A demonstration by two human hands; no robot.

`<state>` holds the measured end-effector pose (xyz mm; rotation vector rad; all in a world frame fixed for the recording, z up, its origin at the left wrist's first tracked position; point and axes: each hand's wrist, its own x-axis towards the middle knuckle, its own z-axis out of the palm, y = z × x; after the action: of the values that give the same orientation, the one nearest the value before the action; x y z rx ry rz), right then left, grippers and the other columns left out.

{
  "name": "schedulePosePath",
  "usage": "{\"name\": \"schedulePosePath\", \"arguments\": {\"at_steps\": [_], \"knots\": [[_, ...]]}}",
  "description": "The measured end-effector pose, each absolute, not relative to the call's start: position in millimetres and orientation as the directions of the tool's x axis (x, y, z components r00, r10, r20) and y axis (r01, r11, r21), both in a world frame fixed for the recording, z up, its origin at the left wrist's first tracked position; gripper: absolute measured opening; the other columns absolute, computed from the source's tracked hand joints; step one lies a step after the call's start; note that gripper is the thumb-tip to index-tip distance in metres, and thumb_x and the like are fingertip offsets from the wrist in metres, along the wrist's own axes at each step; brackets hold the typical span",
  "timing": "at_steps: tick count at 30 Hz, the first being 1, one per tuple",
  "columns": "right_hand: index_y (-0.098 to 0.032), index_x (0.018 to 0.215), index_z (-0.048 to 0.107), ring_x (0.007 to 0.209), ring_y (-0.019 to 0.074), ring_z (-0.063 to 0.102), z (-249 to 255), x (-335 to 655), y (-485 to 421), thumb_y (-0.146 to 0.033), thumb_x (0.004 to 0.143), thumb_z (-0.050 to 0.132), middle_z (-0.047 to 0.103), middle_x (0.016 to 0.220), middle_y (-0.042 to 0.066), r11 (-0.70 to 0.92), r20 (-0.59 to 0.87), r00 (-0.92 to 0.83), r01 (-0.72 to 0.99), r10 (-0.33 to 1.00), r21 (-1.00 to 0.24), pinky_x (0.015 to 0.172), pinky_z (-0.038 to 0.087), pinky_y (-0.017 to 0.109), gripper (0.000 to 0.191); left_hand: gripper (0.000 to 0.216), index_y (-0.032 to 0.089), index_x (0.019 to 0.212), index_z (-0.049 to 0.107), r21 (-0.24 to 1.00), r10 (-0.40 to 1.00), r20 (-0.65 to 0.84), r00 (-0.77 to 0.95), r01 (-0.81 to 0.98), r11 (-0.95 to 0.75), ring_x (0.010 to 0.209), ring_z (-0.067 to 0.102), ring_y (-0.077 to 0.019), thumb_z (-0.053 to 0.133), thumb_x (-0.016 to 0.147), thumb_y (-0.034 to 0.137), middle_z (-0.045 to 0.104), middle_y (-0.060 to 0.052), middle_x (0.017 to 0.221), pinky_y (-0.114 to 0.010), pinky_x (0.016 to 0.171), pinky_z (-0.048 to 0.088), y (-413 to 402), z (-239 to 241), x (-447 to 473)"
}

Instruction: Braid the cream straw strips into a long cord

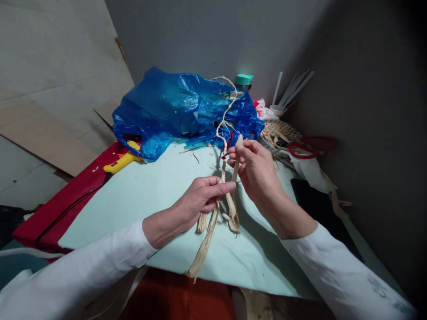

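A twisted cord of pale dried plant fibre [224, 165] runs from the blue bag down to my left hand [207, 193]. The thumb and fingers of that hand pinch the cord where it splits into loose flat strands [204, 253] hanging toward the table's front edge. My right hand [255, 164], a little higher and to the right, pinches a single flat fibre strip [236, 168] between thumb and fingers. The strip's upper tip sticks up above the fingertips. A short red tie [231, 138] shows by the cord, just left of my right hand.
A crumpled blue plastic bag [187, 106] covers the table's back. At left lies a yellow corded tool [123, 162]. Behind my right hand are a woven basket [283, 129], red-handled scissors [305, 155] and a cup of white sticks [279, 110]. A dark flat object [320, 213] lies at right.
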<state>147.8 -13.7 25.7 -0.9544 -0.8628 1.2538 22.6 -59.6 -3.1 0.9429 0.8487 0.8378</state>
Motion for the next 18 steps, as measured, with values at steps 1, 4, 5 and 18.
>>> {"name": "schedulePosePath", "arguments": {"at_steps": [1,4,5,18], "knots": [[-0.018,0.074,0.052,0.063,0.0078,0.056,22.8,145.8,-15.7,-0.011,0.078,0.061,0.060,0.071,-0.002,0.054,0.012,0.116,-0.369,0.993,-0.928,0.062,0.046,0.020,0.012,0.033,0.015,0.068,0.051,0.914,0.880,-0.232,0.413,-0.216,0.342,0.045,0.014,-0.0019,0.073,0.075,0.038,0.034,0.007,0.060,-0.021,0.040,0.005,-60.0,-3.1,23.0],[-0.019,0.076,0.052,0.072,0.0096,0.061,18.0,142.2,-20.2,-0.013,0.075,0.065,0.065,0.079,0.000,0.016,-0.018,0.083,-0.396,0.996,-0.918,0.072,0.049,0.023,0.015,0.032,0.015,0.069,0.051,0.921,0.890,-0.239,0.389,-0.199,0.334,0.045,0.015,-0.0019,0.073,0.075,0.037,0.034,0.008,0.060,-0.022,0.041,0.006,-60.6,-3.0,23.2],[-0.019,0.076,0.052,0.074,0.0098,0.062,17.7,142.0,-21.5,-0.013,0.075,0.066,0.066,0.081,0.000,-0.002,-0.034,0.073,-0.408,0.997,-0.913,0.073,0.050,0.023,0.016,0.031,0.015,0.069,0.052,0.924,0.894,-0.239,0.378,-0.194,0.329,0.046,0.015,-0.0022,0.073,0.075,0.037,0.034,0.007,0.061,-0.022,0.041,0.007,-60.8,-3.1,23.1],[-0.020,0.074,0.053,0.081,0.0130,0.063,17.6,159.1,-38.5,-0.020,0.075,0.073,0.067,0.090,0.003,-0.085,-0.093,-0.006,-0.466,0.996,-0.881,0.078,0.054,0.027,0.020,0.026,0.014,0.072,0.054,0.919,0.896,-0.281,0.345,-0.172,0.355,0.047,0.017,-0.0025,0.073,0.075,0.032,0.036,0.006,0.063,-0.021,0.041,0.007,-62.3,-3.0,21.4]]}}
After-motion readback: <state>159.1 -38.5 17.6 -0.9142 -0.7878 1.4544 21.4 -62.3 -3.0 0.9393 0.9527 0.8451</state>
